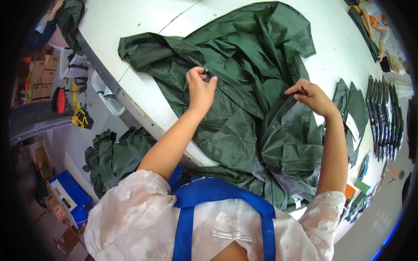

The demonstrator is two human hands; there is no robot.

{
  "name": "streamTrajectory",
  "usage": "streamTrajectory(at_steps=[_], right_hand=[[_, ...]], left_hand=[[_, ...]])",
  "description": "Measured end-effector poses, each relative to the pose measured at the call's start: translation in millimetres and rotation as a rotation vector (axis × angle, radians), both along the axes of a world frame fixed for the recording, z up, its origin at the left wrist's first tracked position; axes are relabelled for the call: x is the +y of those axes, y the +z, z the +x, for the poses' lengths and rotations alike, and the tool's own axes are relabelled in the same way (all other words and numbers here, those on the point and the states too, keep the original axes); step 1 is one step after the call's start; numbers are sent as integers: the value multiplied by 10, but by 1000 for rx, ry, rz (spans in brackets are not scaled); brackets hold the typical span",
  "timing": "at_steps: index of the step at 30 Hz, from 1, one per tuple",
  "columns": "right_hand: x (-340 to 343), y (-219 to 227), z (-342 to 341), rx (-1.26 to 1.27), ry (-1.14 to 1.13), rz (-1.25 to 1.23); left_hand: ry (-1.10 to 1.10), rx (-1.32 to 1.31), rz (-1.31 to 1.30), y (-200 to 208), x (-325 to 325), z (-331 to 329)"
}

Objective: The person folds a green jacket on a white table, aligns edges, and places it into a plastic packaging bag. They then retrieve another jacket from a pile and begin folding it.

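A dark green raincoat (230,93) lies spread on the white table in front of me, its front parted and its shiny inner side partly showing. My left hand (201,90) rests at the edge of one front panel, fingers curved and thumb held apart from them. Close to those fingertips is a small greyish piece on the panel edge. On the other front edge, my right hand (314,99) pinches the raincoat near the top of a zipper strip (278,114). A small dark brown thing (305,91) shows at its fingers; its kind is unclear.
Folded green garments (350,117) and a row of dark packets (383,117) lie at the right. More green cloth (115,156) is heaped below the left table edge. A white basket (106,98) and a blue box (72,198) stand left. Other people work at the far corners.
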State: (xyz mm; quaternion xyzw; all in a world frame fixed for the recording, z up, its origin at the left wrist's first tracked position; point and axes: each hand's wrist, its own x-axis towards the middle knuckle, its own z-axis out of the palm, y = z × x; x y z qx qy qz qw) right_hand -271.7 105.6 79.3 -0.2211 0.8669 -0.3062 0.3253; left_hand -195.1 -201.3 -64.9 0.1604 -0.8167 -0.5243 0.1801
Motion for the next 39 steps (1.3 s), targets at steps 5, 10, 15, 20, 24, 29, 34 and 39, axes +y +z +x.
streamTrajectory(at_steps=[5,10,15,20,24,29,34,39], right_hand=[[-84,-3,64,-47,-121,18],[-236,169,151,22,-158,-191],[-381,442,194,-171,-266,-207],[-583,451,279,180,-62,-237],[-862,542,474,156,-109,-327],[-1167,591,740,77,-99,-381],[-1235,235,906,168,-141,-404],[-1251,70,935,-23,-219,-555]], left_hand=[[13,-154,186,-182,-106,-212],[3,-23,125,-52,-173,-157],[-105,281,-318,569,-333,78],[-185,534,-496,938,-319,198],[-359,540,-457,1157,-263,328],[-463,595,-305,1294,2,572],[-438,564,-189,1307,24,626],[-458,333,387,1261,51,689]])
